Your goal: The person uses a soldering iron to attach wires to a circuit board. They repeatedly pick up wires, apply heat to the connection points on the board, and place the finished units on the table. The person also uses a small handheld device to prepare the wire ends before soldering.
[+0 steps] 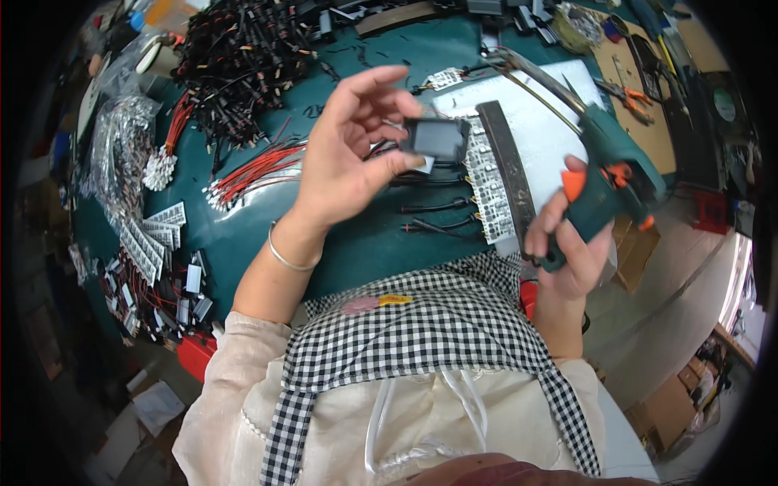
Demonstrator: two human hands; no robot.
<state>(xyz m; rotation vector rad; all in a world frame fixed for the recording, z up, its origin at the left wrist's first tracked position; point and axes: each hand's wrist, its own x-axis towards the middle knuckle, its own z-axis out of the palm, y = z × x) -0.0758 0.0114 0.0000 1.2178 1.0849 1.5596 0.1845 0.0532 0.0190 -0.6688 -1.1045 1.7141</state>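
Between the thumb and fingers of my left hand is a small black rectangular casing with a grey face, slightly blurred. It is held above the table, close to a row of small white circuit boards with dark wire leads. My right hand grips the handle of a dark green glue gun with orange parts, raised over the right side of the work area. A dark flat bar lies along the row of boards, on a whitish sheet.
A heap of black cables covers the back left of the green table. Red and white wires lie left of my hand. Farther left are a clear plastic bag, board panels and several wired casings. Orange-handled pliers rest at back right.
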